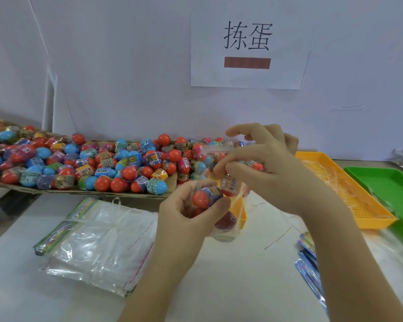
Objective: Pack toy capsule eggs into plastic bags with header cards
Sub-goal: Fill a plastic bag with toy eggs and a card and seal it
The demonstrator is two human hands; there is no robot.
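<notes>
My left hand (189,212) grips a clear plastic bag (228,219) from below, with a red-and-blue capsule egg (206,197) inside it against my fingers. Another egg (229,185) sits higher in the bag and a dark red one (226,221) lower. My right hand (263,163) pinches the bag's open top edge above the eggs. A large heap of capsule eggs (86,163) lies on a cardboard sheet behind. A stack of empty bags with header cards (98,242) lies at the left.
A yellow mesh tray (349,191) and a green tray (391,189) stand at the right. Blue printed packets (310,263) lie by my right forearm. A white wall with a paper sign (248,45) closes the back. A smaller yellow tray (239,212) peeks out behind the bag.
</notes>
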